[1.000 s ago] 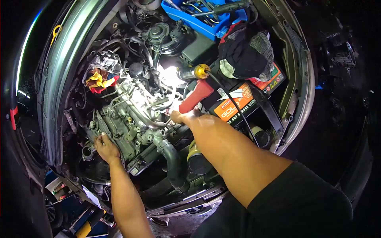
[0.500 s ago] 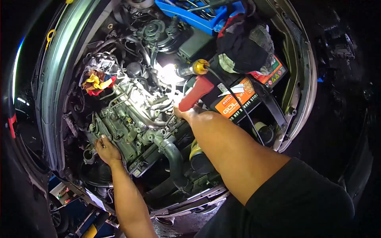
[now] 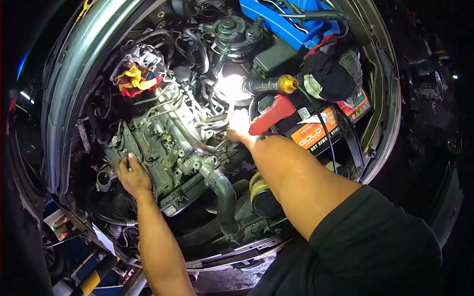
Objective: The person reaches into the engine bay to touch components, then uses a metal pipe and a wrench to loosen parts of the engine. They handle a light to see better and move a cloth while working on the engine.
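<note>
My left hand [image 3: 133, 176] rests on the front edge of the engine [image 3: 150, 140], thumb and fingers apart, holding nothing I can see. My right hand [image 3: 240, 129] reaches down beside the metal pipes [image 3: 213, 123] on the engine's other side. Its fingers are hidden and washed out by glare, so what they touch does not show. Right by that wrist is a red cover [image 3: 272, 114] near the battery. A work lamp [image 3: 269, 85] with a yellow end lies just above, shining brightly on the pipes. Below, a thick black hose [image 3: 224, 197] joins the engine.
The orange-labelled battery [image 3: 316, 129] sits to the right, with the lamp cord [image 3: 330, 145] crossing it. A dark cloth [image 3: 331, 74] lies on its far end. A blue tray [image 3: 281, 22] of tools stands behind. A red and yellow rag [image 3: 134, 81] is bunched at the engine's far left.
The view has shifted, so the engine bay sits farther right and lower at the top. Both hands stay at about the same places on the engine.
</note>
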`<action>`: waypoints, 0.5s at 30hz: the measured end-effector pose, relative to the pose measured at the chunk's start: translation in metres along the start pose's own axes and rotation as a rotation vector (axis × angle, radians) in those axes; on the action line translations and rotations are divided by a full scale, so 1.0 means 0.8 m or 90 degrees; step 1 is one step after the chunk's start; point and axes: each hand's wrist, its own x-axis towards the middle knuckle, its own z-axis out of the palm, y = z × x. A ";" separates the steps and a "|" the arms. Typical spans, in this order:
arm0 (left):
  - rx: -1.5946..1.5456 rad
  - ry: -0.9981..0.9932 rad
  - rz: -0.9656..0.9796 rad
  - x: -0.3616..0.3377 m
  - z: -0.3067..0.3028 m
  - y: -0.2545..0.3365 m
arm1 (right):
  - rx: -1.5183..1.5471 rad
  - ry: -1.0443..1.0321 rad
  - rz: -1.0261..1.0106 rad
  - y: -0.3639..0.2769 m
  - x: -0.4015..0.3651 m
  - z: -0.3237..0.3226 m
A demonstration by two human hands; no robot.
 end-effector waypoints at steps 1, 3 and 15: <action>-0.007 -0.006 0.001 0.000 -0.001 0.001 | -0.006 -0.033 -0.025 -0.002 0.001 -0.007; -0.023 -0.006 -0.006 -0.001 0.001 0.002 | 0.011 0.120 0.027 0.018 0.030 0.085; -0.025 -0.019 -0.021 0.002 0.001 0.000 | 0.020 -0.004 0.019 -0.007 0.026 0.054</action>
